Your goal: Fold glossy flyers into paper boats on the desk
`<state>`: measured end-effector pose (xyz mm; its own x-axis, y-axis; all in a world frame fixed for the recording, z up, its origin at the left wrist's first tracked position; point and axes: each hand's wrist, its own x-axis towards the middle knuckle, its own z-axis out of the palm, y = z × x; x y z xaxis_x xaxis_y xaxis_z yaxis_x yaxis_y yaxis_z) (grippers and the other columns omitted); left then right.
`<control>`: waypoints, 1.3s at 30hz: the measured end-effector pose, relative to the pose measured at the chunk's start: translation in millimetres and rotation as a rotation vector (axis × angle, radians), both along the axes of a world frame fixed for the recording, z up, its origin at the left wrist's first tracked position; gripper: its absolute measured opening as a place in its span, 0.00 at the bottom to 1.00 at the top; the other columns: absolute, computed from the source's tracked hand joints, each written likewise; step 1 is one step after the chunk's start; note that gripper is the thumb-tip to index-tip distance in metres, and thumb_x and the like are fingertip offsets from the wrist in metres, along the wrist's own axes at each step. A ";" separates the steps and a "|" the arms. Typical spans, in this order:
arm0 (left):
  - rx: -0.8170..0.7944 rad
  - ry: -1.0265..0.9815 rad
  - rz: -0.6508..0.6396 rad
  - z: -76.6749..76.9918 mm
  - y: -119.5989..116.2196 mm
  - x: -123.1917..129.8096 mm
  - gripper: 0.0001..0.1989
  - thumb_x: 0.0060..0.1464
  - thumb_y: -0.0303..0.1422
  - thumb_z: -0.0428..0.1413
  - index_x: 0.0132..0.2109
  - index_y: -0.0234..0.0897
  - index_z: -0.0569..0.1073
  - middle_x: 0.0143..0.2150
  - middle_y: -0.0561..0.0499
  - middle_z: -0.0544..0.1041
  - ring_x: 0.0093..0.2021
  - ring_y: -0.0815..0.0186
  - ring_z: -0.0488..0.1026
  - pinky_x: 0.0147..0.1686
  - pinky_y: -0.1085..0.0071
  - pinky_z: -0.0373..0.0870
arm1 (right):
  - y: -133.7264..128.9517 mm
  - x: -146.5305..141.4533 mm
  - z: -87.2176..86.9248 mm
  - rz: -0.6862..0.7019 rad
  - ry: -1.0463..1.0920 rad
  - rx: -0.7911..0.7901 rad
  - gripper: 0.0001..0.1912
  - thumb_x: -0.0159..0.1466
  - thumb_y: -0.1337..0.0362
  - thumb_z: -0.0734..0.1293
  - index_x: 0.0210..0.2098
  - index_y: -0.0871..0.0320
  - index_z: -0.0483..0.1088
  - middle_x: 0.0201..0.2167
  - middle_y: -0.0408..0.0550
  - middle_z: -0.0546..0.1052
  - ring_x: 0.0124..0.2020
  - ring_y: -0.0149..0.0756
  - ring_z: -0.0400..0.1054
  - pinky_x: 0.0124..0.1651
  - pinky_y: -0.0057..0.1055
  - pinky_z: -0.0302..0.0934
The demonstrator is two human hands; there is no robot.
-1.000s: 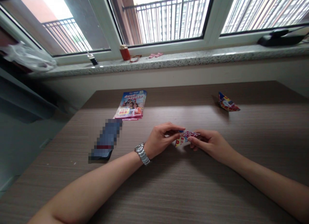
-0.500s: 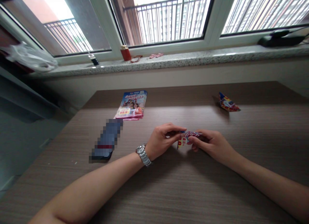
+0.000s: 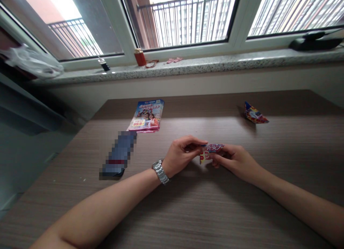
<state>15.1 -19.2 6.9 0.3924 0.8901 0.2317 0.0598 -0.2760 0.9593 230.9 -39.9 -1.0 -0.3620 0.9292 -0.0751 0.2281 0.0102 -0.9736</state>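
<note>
Between my two hands is a small folded paper flyer [image 3: 214, 147], printed in blue, red, white and yellow. My left hand [image 3: 184, 152], with a metal watch [image 3: 161, 171] at the wrist, pinches its left end between thumb and fingers. On the other side my right hand [image 3: 233, 158] grips it, thumb toward me and fingers partly hidden behind. A yellow and red flap of the paper hangs down between the hands. Farther back on the right lies a folded paper boat [image 3: 255, 114] with similar bright print.
A stack of printed flyers [image 3: 147, 114] lies at the back left of the wooden table [image 3: 172, 213]. Nearer me is a phone-like dark object [image 3: 119, 154], blurred out. The stone sill [image 3: 209, 65] bears a red lighter-like item [image 3: 139, 57], a plastic bag [image 3: 33, 62] and a black device [image 3: 315, 42].
The folded flyer has tilted slightly, and its hanging flap now looks a little narrower. Both hands keep their hold in nearly the same place.
</note>
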 end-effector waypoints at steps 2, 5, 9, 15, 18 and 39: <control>-0.019 -0.007 -0.005 -0.2 -0.3 0.6 0.10 0.55 0.30 0.64 0.44 0.32 0.81 0.40 0.46 0.81 0.38 0.69 0.78 0.38 0.77 0.74 | -0.1 0.0 0.3 0.009 -0.005 0.000 0.14 0.61 0.54 0.70 0.39 0.58 0.77 0.31 0.48 0.82 0.29 0.36 0.76 0.33 0.31 0.72; -0.071 -0.021 -0.018 -0.1 0.0 0.9 0.11 0.55 0.31 0.64 0.45 0.32 0.80 0.40 0.46 0.82 0.36 0.70 0.78 0.36 0.78 0.76 | 0.0 0.7 -0.3 0.003 -0.022 0.007 0.14 0.62 0.55 0.70 0.40 0.58 0.76 0.32 0.48 0.82 0.29 0.35 0.75 0.33 0.30 0.71; -0.139 -0.010 -0.035 0.8 1.4 0.0 0.13 0.56 0.35 0.63 0.46 0.32 0.80 0.40 0.45 0.83 0.34 0.70 0.79 0.35 0.77 0.78 | 0.2 1.3 0.3 -0.003 -0.033 0.025 0.15 0.63 0.53 0.69 0.40 0.58 0.76 0.32 0.48 0.81 0.29 0.34 0.74 0.33 0.30 0.71; -0.194 -0.037 -0.029 1.9 1.6 -0.2 0.16 0.56 0.38 0.63 0.47 0.31 0.80 0.40 0.44 0.83 0.34 0.67 0.81 0.37 0.75 0.80 | 1.8 1.9 1.2 -0.005 0.006 0.009 0.16 0.64 0.51 0.68 0.42 0.58 0.75 0.33 0.47 0.80 0.30 0.35 0.73 0.35 0.31 0.70; -0.227 -0.087 -0.003 1.4 1.3 0.9 0.16 0.55 0.38 0.64 0.46 0.31 0.79 0.41 0.44 0.83 0.35 0.67 0.81 0.37 0.74 0.81 | 1.6 2.0 0.6 0.061 -0.032 0.011 0.18 0.65 0.50 0.67 0.41 0.59 0.76 0.34 0.48 0.80 0.32 0.35 0.72 0.36 0.31 0.67; -0.220 -0.101 0.002 1.6 -0.4 1.9 0.15 0.55 0.39 0.64 0.44 0.31 0.77 0.39 0.45 0.83 0.32 0.69 0.80 0.34 0.76 0.79 | 1.1 3.4 -0.8 0.091 -0.078 0.028 0.17 0.65 0.49 0.67 0.35 0.58 0.73 0.29 0.44 0.76 0.30 0.33 0.69 0.34 0.29 0.64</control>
<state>17.0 -19.5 8.5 0.3750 0.9244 0.0697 -0.0389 -0.0594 0.9975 234.3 -38.9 -1.7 -0.4393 0.8947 -0.0809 0.2997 0.0611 -0.9521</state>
